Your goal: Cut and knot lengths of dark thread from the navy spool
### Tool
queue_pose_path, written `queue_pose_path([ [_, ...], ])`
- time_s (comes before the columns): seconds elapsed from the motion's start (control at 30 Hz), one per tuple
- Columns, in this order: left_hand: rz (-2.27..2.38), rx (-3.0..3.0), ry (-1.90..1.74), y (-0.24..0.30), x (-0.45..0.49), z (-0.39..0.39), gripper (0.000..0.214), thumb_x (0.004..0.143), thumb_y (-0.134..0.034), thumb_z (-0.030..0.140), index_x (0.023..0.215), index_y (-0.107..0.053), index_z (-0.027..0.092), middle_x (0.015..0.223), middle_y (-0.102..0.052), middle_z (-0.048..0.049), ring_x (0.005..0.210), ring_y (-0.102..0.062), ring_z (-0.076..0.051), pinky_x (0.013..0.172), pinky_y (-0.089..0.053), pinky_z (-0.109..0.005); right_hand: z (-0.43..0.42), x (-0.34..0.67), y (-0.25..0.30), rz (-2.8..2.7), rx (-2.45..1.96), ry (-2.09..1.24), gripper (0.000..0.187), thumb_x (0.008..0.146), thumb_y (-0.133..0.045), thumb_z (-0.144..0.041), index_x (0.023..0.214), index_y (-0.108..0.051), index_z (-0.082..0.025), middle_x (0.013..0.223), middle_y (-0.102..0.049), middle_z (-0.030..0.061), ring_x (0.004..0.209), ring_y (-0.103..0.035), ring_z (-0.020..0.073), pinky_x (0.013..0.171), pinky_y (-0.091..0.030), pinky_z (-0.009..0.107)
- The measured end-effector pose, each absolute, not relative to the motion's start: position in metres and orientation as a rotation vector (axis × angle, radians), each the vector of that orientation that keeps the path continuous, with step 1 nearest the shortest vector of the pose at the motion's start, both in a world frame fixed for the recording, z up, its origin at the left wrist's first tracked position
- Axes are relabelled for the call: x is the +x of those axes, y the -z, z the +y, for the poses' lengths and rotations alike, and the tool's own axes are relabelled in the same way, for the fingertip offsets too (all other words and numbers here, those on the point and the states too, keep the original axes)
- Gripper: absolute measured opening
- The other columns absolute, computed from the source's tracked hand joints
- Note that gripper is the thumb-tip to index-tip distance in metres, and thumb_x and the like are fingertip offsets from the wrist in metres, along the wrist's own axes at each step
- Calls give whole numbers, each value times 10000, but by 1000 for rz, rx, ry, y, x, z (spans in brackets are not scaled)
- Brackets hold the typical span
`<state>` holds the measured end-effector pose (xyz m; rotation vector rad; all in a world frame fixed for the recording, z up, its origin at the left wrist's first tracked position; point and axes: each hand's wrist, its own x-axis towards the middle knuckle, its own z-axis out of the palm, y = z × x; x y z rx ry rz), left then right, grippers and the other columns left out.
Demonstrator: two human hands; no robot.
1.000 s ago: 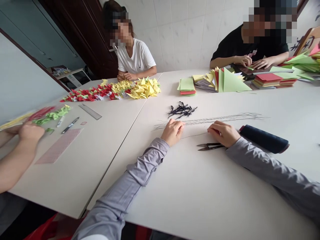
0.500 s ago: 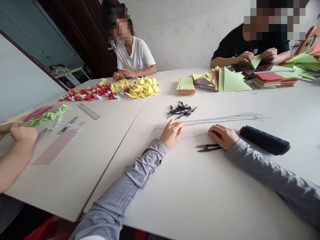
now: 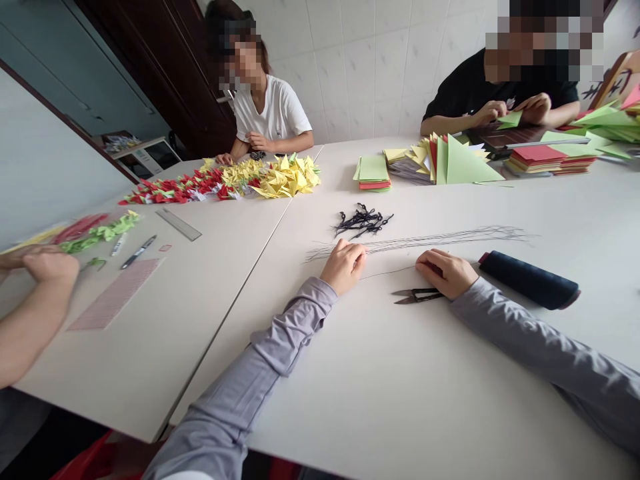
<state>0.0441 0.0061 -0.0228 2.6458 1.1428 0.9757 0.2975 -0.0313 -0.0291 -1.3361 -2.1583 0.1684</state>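
- Thread [image 3: 387,273] low over the white table [image 3: 360,373], strung between both hands.
- Left hand [image 3: 344,268]: fingers curled at one end; cannot tell whether gripping.
- Right hand [image 3: 447,273]: fingertips pinched on the other end, partly hiding black snips [image 3: 415,295].
- Just beyond: loose strands [image 3: 440,238], knotted cords [image 3: 363,220].
- Near right wrist: dark spool [image 3: 531,280].

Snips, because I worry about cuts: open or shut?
Open: the snips show two blade tips spread apart.
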Motion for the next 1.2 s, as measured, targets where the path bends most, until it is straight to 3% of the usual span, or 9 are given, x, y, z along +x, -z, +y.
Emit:
queue_pose_path([
  [0.33,1184,2700,-966,25,50,18,191,892,-389,205,914,-577,175,913,-666,-37,882,-460,-196,842,-418,-341,-31,297,29,-2163,-1353,-175,193,864,-416,-315,773,-549,-211,774,-624,46,627,-548,140,583,-425,250],
  [0.53,1149,2728,-927,22,56,22,209,890,-387,201,842,-589,178,1017,-668,-33,891,-459,-196,847,-419,-353,-31,296,28,-2160,-1347,-180,201,865,-410,-315,764,-547,-210,771,-625,51,627,-546,145,588,-428,261],
  [1.03,1166,2730,-936,23,57,22,222,891,-389,214,954,-597,170,892,-657,-53,888,-478,-198,839,-417,-352,-32,298,26,-2162,-1354,-185,206,865,-412,-317,771,-559,-208,782,-634,51,658,-572,149,586,-433,251],
  [1.2,1190,2696,-1009,21,55,20,184,888,-390,204,843,-567,179,878,-657,-45,850,-476,-189,826,-420,-341,-32,298,26,-2162,-1333,-175,200,865,-415,-314,771,-557,-210,774,-630,50,635,-563,145,579,-432,255],
])
